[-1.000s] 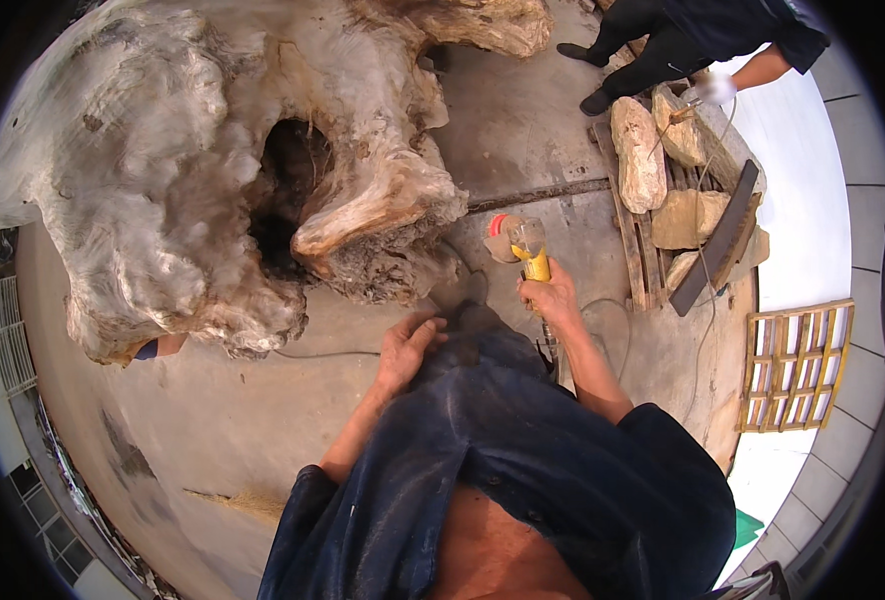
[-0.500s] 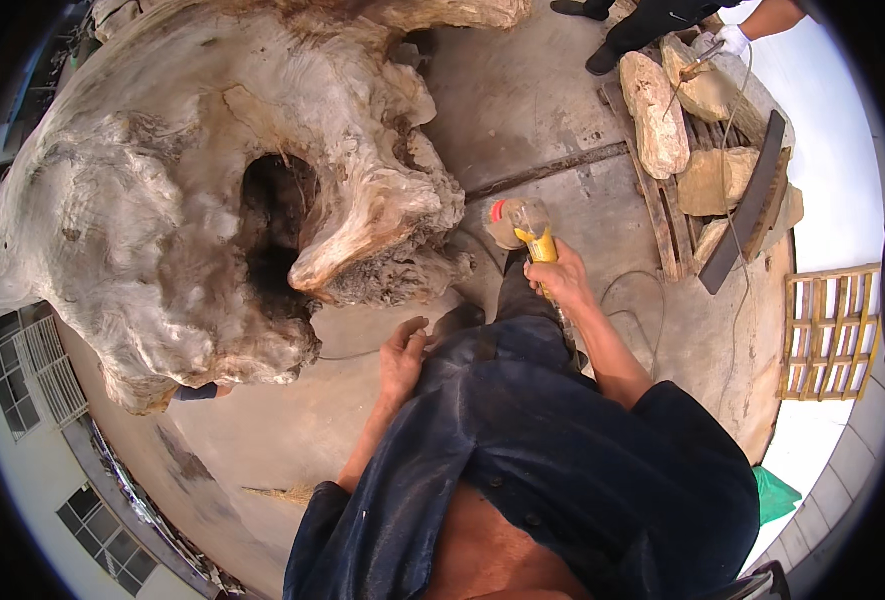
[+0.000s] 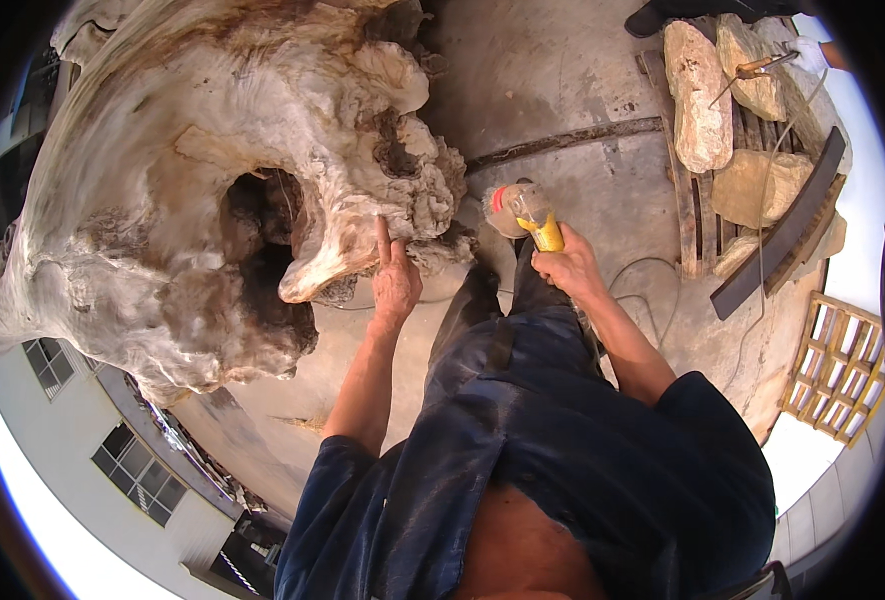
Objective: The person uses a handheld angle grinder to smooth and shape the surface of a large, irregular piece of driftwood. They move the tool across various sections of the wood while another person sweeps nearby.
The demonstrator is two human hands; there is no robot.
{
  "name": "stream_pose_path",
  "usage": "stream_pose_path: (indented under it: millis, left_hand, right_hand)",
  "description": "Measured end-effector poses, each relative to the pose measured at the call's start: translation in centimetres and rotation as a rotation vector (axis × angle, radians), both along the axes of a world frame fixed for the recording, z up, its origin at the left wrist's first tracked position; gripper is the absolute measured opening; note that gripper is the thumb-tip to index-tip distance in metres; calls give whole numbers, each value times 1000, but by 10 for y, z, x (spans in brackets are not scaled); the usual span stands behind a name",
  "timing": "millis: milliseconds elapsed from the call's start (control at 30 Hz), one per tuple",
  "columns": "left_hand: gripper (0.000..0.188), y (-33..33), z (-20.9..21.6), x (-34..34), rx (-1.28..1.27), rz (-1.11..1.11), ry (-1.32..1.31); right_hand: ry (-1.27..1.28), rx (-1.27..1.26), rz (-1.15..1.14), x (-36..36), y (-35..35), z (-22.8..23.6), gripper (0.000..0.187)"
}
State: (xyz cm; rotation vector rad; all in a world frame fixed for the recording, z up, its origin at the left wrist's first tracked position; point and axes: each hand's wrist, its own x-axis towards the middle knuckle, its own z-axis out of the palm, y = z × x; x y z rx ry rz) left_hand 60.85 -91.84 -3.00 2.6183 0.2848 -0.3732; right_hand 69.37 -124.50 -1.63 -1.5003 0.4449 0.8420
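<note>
A yellow angle grinder (image 3: 541,228) with a red-marked guard and a round, worn-looking disc is gripped by my right hand (image 3: 573,265), held above the floor in front of my legs. My left hand (image 3: 396,282) reaches up to a huge pale piece of gnarled wood (image 3: 123,230). Its index finger is stretched out against or just over the lower edge of a ridge beside the dark hollow (image 3: 263,215); the other fingers are partly bent, and nothing is held. Whether the fingertip presses on the wood cannot be told.
On a wooden pallet (image 3: 685,220) at the far right lie several rough stones (image 3: 701,95) and a dark curved plank (image 3: 783,225). A person's gloved hand (image 3: 811,55) is there with a tool. A cord (image 3: 653,265) loops over the floor, and a slatted pallet (image 3: 835,368) leans right.
My left hand has risen from beside my thigh to the wood, index finger extended. My right hand still holds the grinder at nearly the same place. The view has shifted slightly.
</note>
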Motion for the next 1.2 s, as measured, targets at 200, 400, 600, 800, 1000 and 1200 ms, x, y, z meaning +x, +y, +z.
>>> stream_pose_path:
  millis: [200,400,600,800,1000,1200]
  left_hand:
    - [37,-62,12,-8,19,-67,291]
    - [48,-62,15,19,99,-37,-72]
    - [41,-44,12,37,65,-79,136]
    - [33,-95,33,-8,-236,199,348]
    - [28,-107,55,-26,-332,384,494]
    - [30,-86,43,-54,-391,524,276]
  right_hand:
    - [14,8,21,25,-5,-7,28]
    - [68,17,78,40,0,-8,27]
    - [150,93,126,51,1,-13,36]
    - [176,133,196,60,4,-21,45]
    - [107,94,223,70,11,-20,41]
    - [-252,-92,427,78,24,-16,37]
